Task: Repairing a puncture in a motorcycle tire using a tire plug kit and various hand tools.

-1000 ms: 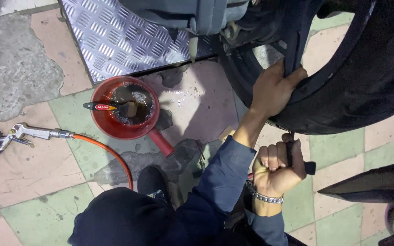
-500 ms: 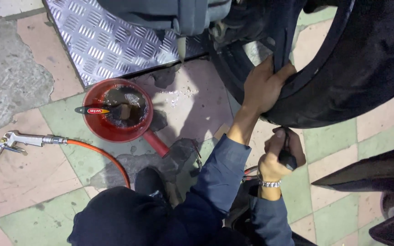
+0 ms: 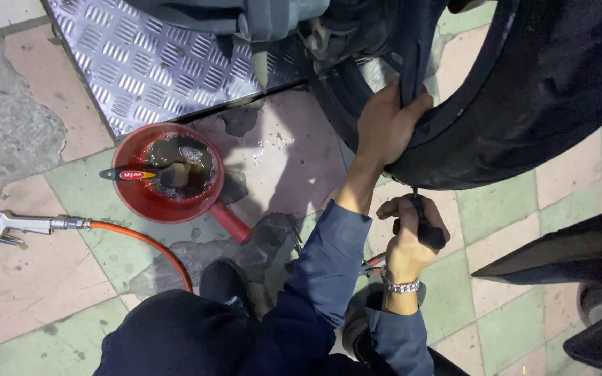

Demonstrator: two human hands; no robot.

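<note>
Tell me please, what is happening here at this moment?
A person crouches on the tiled floor beside a black tyre. The left hand grips the tyre's edge, and the right hand holds a dark-handled tool pointed up at the tyre. Nearby lies a red pan of dark liquid with a brush resting in it, and an orange hose with a metal nozzle.
</note>
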